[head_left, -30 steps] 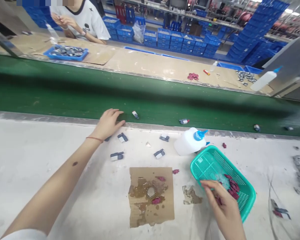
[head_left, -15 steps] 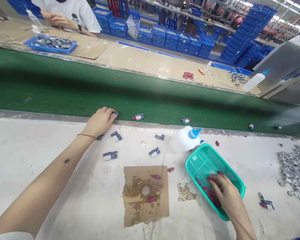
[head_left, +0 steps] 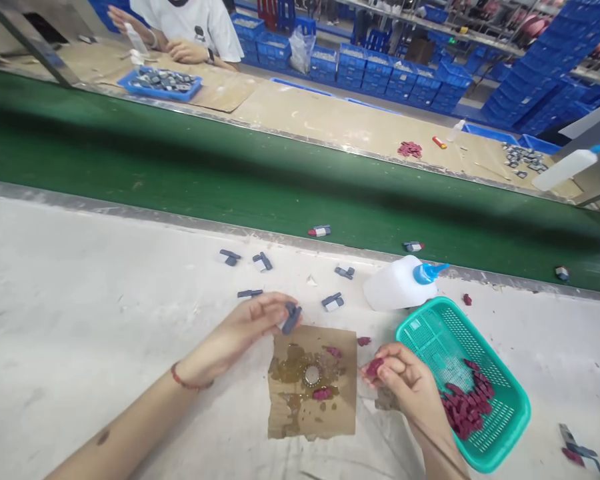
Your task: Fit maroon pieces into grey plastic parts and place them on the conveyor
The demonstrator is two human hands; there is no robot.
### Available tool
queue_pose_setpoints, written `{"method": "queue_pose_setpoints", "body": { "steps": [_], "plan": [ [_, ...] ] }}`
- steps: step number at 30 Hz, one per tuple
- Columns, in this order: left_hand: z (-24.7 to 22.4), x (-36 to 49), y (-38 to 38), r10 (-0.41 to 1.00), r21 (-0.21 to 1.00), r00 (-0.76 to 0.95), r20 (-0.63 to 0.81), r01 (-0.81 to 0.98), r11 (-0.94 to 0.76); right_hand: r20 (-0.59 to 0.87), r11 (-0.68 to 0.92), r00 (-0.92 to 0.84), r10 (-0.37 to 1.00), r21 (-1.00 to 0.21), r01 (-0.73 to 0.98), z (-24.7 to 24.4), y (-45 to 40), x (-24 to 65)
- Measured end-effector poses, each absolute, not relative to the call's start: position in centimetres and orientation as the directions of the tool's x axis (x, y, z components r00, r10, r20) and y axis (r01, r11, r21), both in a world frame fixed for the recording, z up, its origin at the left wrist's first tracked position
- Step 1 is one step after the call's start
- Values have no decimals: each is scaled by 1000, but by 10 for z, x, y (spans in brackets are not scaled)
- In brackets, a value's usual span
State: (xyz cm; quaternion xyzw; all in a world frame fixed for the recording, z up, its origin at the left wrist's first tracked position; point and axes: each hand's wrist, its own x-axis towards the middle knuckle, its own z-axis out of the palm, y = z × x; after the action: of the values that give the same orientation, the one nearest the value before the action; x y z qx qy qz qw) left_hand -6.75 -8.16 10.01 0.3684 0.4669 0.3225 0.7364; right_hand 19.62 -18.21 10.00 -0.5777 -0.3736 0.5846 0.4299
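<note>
Between the fingertips of my left hand (head_left: 245,330) is a dark grey and white part (head_left: 291,318), held above the upper left corner of a stained cardboard piece (head_left: 290,423). My right hand (head_left: 405,383) pinches a dark red piece (head_left: 374,368) just right of the cardboard. A round metal cap (head_left: 312,375) and two red pieces, one of them (head_left: 323,394) near the cap, lie on the wet cardboard. Beside my right hand stands a green basket (head_left: 517,407) with many red pieces (head_left: 465,407) inside. Several grey and white parts (head_left: 333,302) lie on the table beyond the cardboard.
A white bottle with a blue nozzle (head_left: 397,283) lies tilted behind the basket. Past the table edge runs a green belt (head_left: 205,167) bearing a few parts. Across it, a person (head_left: 193,30) sits by a blue tray (head_left: 195,93). Another grey-red part (head_left: 575,447) is at right.
My left hand has come back from the belt edge with a grey part. My right hand has left the basket with a red piece. The view has shifted.
</note>
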Motion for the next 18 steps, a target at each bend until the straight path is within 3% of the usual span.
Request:
{"method": "queue_pose_setpoints", "body": {
  "steps": [2,5,10,15,18],
  "plan": [
    [95,-66,-97,801,826,370,-472,-132,548,-373,-373,-21,928,-926,-59,96,-175,179],
    [91,-64,-114,761,775,371,-531,-150,614,-323,-312,-76,943,-942,125,92,-171,160],
    [86,-61,-129,734,679,365,-572,-290,674,-174,-49,-248,953,-896,441,85,-177,150],
    [82,-62,-136,734,670,364,-574,-306,676,48,292,-392,919,-750,594,80,-178,142],
    [81,-63,-137,720,641,383,-578,-332,692,115,411,-448,886,-642,647,79,-177,136]
  ]
}}
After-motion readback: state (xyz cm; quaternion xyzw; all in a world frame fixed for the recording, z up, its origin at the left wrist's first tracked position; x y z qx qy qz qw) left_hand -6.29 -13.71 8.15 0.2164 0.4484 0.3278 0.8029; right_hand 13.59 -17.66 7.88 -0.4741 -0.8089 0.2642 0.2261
